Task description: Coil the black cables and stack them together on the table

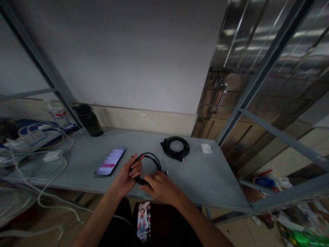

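Observation:
Above the front part of the grey table [205,181], both of my hands hold a black cable [155,160] looped into a coil. My left hand [130,171] has its fingers curled round the left side of the loop. Closed on the lower right of the same loop is my right hand [160,185], with a light connector end showing just past its knuckles. A second black cable [184,146] lies in a neat round coil on the table beyond my right hand. Left of my hands rests a phone [111,162] with a lit screen.
A dark bottle [88,120] stands by the wall at the back left. White cords [42,185] tangle over the left end and hang down. A white paper scrap [206,148] lies at the right. Metal posts [239,106] frame the table, and a second phone [144,221] sits on my lap.

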Demonstrator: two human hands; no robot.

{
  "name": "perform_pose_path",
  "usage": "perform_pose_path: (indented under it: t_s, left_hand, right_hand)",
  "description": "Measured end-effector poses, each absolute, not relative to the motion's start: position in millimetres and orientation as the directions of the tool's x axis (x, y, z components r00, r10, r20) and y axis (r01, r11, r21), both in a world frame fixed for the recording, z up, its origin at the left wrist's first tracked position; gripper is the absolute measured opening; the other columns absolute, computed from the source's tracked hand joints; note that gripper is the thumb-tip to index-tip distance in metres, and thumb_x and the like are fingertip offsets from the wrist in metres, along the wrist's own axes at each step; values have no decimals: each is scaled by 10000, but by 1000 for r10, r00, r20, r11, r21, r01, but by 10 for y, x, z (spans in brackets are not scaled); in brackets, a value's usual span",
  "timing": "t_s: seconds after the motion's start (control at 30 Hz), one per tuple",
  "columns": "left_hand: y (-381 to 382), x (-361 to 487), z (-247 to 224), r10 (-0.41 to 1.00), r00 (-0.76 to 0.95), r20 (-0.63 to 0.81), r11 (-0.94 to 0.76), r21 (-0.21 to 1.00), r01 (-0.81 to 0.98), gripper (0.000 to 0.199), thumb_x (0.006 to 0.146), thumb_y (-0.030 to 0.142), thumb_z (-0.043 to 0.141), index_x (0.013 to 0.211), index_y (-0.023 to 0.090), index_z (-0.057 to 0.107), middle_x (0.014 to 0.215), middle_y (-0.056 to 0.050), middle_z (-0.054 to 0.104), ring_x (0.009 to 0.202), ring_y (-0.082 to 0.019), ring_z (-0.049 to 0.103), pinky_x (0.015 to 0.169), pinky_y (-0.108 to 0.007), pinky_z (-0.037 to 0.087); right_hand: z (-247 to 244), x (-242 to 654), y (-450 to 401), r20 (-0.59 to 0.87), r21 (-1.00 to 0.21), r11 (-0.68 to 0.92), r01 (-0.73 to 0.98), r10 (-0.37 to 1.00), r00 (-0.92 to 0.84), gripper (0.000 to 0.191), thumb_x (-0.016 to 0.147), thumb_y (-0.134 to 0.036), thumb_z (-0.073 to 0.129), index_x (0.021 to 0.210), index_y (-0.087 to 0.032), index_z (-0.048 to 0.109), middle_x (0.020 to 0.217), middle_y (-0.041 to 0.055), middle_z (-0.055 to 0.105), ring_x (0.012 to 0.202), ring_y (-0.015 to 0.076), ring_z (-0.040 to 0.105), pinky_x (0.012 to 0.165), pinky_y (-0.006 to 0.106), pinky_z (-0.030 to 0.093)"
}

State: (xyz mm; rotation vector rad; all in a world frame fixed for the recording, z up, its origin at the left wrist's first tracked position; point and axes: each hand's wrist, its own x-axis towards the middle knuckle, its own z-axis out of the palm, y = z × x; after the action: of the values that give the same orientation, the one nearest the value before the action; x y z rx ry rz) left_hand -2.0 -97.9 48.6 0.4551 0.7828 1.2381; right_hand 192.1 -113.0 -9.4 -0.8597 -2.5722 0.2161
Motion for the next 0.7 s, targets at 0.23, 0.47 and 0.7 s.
perform_pose_path:
  t_s: [0.23, 0.47, 0.7]
  left_hand:
    - [-342, -33, 89, 980, -181, -86, 44, 974, -221, 385, 815, 439, 939, 955, 189, 682, 665, 81, 506, 567, -119, 469, 542, -269, 426]
    - [-185, -128, -206, 901, -402, 166, -97, 978, 187, 464, 816, 518, 907, 1106, 250, 663, 999, -34, 677, 1027, -286, 677, 981, -421, 552]
    - [-317, -38, -218, 747, -298, 595, -226, 648, 728, 746, 989, 531, 764, 1590, 157, 529, 1678, -279, 481, 1618, -462, 407, 1357, -694, 254]
  right_hand:
    - [-173, 2031, -421, 392, -217, 775, 593, 626, -674, 168, 1119, -343, 786, 1115, -177, 772, 1151, 108, 778, 1174, 279, 705, 1129, 453, 530]
    - [-286, 2083, -302, 446, -398, 677, 618, 732, -515, 213, 1044, -136, 826, 1231, -218, 769, 1254, 84, 708, 1243, 274, 630, 1133, 452, 541]
    - [-368, 2113, -241, 471, -547, 633, 547, 773, -424, 322, 982, 14, 761, 1187, -233, 783, 1317, 85, 661, 1324, 260, 595, 1217, 437, 531]
